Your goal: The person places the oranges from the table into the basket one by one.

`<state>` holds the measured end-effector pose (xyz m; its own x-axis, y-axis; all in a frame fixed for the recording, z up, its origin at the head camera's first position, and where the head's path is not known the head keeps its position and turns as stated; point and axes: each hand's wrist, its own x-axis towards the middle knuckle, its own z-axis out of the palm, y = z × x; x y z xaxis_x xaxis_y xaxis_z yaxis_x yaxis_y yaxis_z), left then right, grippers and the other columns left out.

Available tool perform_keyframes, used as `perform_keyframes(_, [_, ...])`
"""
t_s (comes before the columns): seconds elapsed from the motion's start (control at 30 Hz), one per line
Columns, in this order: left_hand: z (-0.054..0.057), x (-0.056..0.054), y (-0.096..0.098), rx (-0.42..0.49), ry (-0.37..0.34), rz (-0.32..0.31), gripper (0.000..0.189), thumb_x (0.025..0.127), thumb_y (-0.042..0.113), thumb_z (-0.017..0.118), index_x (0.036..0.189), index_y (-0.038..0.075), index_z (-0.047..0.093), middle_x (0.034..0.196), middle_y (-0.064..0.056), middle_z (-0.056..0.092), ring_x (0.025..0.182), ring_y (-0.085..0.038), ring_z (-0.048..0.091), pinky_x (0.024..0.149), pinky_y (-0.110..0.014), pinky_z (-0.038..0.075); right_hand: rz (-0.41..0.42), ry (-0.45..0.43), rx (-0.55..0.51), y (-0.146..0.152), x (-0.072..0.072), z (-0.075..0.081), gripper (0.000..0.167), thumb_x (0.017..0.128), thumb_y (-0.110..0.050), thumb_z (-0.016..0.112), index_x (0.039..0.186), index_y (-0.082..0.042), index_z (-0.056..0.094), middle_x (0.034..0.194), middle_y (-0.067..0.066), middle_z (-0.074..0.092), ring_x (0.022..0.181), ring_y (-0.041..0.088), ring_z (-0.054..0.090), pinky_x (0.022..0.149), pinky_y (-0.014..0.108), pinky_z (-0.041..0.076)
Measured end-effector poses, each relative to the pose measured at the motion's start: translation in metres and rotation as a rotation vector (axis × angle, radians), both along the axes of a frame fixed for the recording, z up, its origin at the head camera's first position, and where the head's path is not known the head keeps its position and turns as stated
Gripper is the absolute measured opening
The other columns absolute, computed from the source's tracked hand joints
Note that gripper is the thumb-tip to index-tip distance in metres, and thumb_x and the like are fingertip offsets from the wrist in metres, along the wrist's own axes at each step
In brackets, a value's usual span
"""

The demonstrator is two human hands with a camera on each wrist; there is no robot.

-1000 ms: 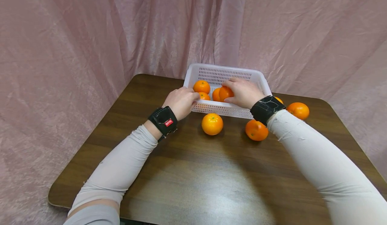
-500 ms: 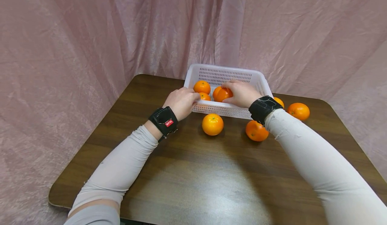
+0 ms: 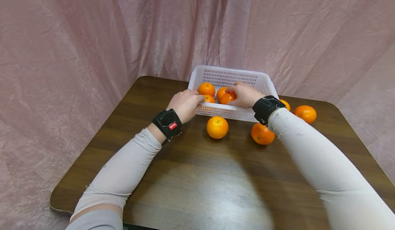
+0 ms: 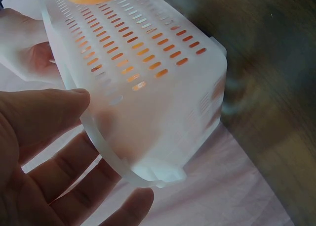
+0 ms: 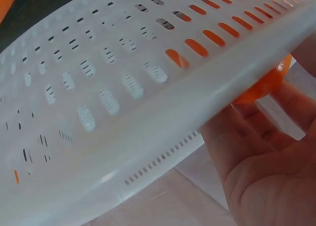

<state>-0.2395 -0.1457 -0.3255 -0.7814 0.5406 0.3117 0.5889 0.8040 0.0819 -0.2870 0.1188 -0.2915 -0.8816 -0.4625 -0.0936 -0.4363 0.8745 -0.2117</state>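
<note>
A white perforated plastic basket [image 3: 226,113] stands at the far side of the table. My left hand [image 3: 185,103] grips its left front corner; in the left wrist view the thumb lies on the outside of the rim [image 4: 106,149] with the fingers across it. Inside the basket, my right hand [image 3: 247,95] holds an orange [image 3: 228,98] low down between thumb and fingers. In the right wrist view that orange [image 5: 266,85] is partly hidden by the basket wall [image 5: 163,107]. Other oranges lie in the basket: one [image 3: 221,92] against the held one, two [image 3: 206,89] at the left.
On the wooden table [image 3: 185,175], an orange [image 3: 217,127] sits in front of the basket and another [image 3: 263,134] near the right wrist. Further right lies an orange [image 3: 305,114], with one more [image 3: 285,103] partly behind the wristband. A pink curtain [image 3: 172,34] hangs behind.
My right hand has lowered the orange slightly down and left, deeper into the basket beside the others. My left hand stays on the rim.
</note>
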Motion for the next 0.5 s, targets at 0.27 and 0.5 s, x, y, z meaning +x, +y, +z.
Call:
perform_keyframes(0.27, [-0.001,-0.001,0.001,0.012,0.011,-0.002,0.016,0.102,0.016,0.081,0.118,0.012,0.084,0.105,-0.007,0.078,0.096,-0.031,0.071,0.084,-0.046,0.060,0.033,-0.030,-0.010,0.000,-0.010,-0.004,0.049,0.098,-0.024,0.084,0.139,0.000,0.071,0.123,0.020,0.069,0.112,0.038,0.061,0.105,0.052,0.048])
perform_keyframes(0.5, [0.000,0.000,0.000,0.008,0.013,-0.008,0.013,0.102,0.014,0.080,0.115,0.013,0.084,0.104,-0.006,0.078,0.095,-0.031,0.071,0.082,-0.047,0.060,0.054,-0.070,-0.082,0.002,-0.014,-0.005,0.048,0.096,-0.016,0.082,0.137,0.007,0.070,0.125,0.024,0.074,0.115,0.040,0.066,0.109,0.054,0.050])
